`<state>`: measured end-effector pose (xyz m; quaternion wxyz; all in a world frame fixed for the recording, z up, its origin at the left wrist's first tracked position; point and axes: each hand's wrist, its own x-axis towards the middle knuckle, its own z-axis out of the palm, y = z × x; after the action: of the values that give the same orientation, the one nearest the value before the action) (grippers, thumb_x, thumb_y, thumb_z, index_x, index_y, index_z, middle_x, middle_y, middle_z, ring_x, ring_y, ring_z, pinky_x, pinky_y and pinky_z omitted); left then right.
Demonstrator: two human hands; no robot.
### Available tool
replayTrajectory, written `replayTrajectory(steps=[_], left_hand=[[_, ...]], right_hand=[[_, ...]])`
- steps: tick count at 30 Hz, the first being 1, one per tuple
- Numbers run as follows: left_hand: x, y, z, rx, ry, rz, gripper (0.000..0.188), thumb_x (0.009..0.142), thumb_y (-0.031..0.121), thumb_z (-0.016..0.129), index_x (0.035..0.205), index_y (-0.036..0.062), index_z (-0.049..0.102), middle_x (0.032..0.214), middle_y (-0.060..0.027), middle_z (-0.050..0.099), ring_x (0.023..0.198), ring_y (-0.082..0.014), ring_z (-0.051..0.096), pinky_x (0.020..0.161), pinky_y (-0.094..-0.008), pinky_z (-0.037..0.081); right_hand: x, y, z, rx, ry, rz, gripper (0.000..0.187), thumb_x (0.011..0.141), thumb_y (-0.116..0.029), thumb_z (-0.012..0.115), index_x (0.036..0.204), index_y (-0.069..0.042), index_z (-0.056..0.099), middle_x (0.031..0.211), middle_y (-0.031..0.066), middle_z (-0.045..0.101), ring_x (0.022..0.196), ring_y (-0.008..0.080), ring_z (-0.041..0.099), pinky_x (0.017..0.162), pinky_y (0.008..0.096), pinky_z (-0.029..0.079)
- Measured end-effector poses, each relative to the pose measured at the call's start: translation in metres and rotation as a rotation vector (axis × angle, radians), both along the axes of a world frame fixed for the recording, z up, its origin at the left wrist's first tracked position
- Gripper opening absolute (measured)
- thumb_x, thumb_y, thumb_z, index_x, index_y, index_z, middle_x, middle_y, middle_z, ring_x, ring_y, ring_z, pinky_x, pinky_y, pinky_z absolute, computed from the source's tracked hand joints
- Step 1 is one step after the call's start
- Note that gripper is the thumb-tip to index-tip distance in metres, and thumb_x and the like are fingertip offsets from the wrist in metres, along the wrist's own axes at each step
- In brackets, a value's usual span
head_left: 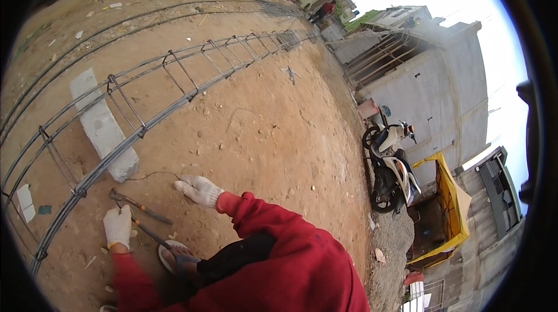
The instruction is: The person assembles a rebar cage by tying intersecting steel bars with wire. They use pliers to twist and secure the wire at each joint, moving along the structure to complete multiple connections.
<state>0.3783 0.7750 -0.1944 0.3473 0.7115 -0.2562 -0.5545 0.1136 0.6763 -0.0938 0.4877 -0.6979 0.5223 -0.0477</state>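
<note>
My left hand (118, 228), in a white knit glove, is closed with its fingertips pinched together. It is beside two dark tool handles with orange bands; what it pinches is hidden. One handle (152, 213) runs from a dark metal head (118, 196); the other (152, 234) slants toward my sandalled foot. My right hand (200, 190), also gloved, is held over the dirt with its fingers stretched out to the left. A thin bent wire (152, 173) reaches from near a concrete block to its fingertips; I see no clear grip on it. Past both hands runs a long rebar cage (142, 131).
The cage rests across a pale concrete block (104, 132). More long bars (99, 34) lie beyond it. White tile pieces (26, 203) are at the left. A motorbike (390, 167) and a yellow-edged canopy (444, 207) stand to the right. Another person (323, 11) is far off.
</note>
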Motion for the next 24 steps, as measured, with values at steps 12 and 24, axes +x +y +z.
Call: replayTrajectory(steps=[12, 24], left_hand=[[-0.081, 0.004, 0.041, -0.397, 1.250, 0.437, 0.055, 0.103, 0.033, 0.054, 0.144, -0.0005, 0.040, 0.118, -0.0157, 0.067, 0.098, -0.0291, 0.068, 0.089, -0.0419, 0.055], [-0.124, 0.039, 0.055, -0.439, 1.447, 0.187, 0.040, 0.107, 0.021, 0.046, 0.138, -0.0045, 0.049, 0.079, -0.0016, 0.053, 0.067, -0.0108, 0.048, 0.071, -0.0312, 0.047]], right_hand=[[0.007, 0.048, 0.008, -0.102, -0.135, 0.261, 0.030, 0.104, -0.030, 0.051, 0.104, -0.004, 0.064, 0.077, 0.0134, 0.063, 0.069, 0.0286, 0.061, 0.068, 0.0381, 0.051], [-0.031, 0.011, 0.000, 0.376, 0.021, 0.584, 0.043, 0.092, -0.030, 0.071, 0.130, -0.011, 0.063, 0.114, 0.0072, 0.070, 0.104, 0.0213, 0.066, 0.090, 0.0353, 0.052]])
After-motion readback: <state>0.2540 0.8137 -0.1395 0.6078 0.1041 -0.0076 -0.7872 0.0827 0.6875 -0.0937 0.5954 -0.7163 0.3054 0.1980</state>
